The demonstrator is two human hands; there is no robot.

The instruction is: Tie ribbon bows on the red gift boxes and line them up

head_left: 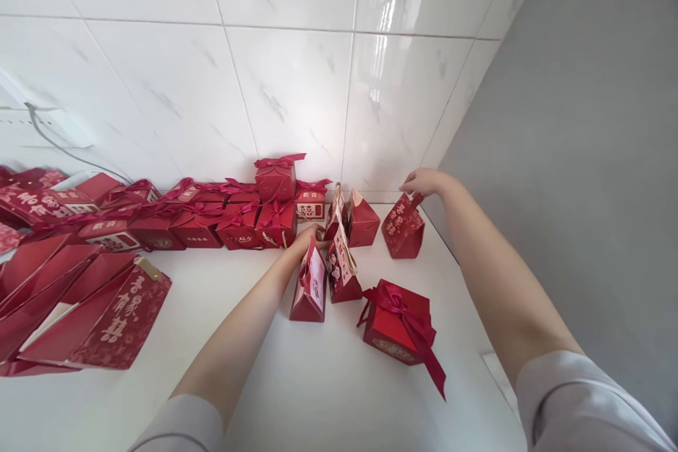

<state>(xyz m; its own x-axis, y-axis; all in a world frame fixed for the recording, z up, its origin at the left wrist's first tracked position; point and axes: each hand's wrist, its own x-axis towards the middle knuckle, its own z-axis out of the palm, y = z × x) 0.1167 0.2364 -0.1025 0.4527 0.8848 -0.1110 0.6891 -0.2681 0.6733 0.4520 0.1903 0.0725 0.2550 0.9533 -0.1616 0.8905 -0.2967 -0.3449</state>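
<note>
My right hand [425, 182] pinches the top of a red gift box [403, 232] with gold Chinese lettering, near the counter's right edge. Among a cluster of tapered boxes, my left hand [311, 234] reaches in; its fingertips are largely hidden. Closest in front of it stands a tapered box with a pale side [312, 289]. Right beside that is a box with printed figures [342, 268]. Behind these are another patterned box [335, 213] and a plain red tapered box [363, 220]. Nearer to me sits a red box tied with a ribbon [398, 321], its ribbon tail trailing right.
Rows of ribbon-tied red boxes [195, 226] line the tiled wall [296, 85], one box [275, 179] stacked on top. Folded red cartons [79, 311] lie at the left. A grey cable [68, 145] runs behind them. A grey wall [577, 155] bounds the right side.
</note>
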